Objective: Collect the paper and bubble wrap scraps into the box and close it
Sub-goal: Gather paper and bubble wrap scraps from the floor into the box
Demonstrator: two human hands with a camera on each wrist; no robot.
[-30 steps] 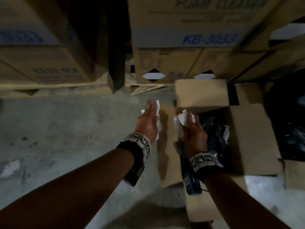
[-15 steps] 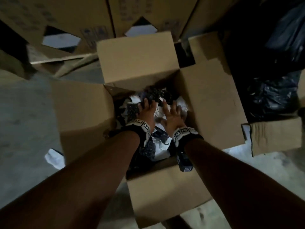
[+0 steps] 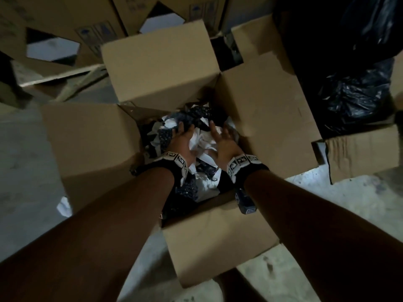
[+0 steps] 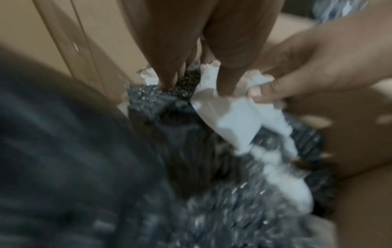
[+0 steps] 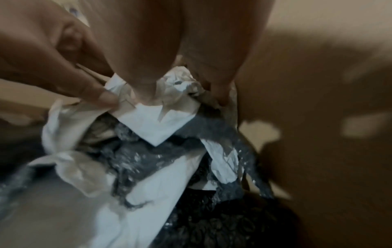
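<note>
Pressing left hand (image 3: 182, 141) and right hand (image 3: 222, 141), fingers straight, onto paper (image 3: 201, 139) in box (image 3: 261, 110)

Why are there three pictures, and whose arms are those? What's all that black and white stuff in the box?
Those arms belong to a person, not a machine. One camera sits on the person's head and looks down; the other two are strapped to the wrists, so they look along the fingers from very close.

From the head you see an open cardboard box on a concrete floor, with its flaps spread out. Inside is rubbish for packing: crumpled white paper and dark bubble wrap.

The left hand and the right hand are both down in the box, fingers pushing on the pile. Whether either one actually grips a scrap is too blurry to tell.

One more white scrap lies on the floor beside the box.
</note>
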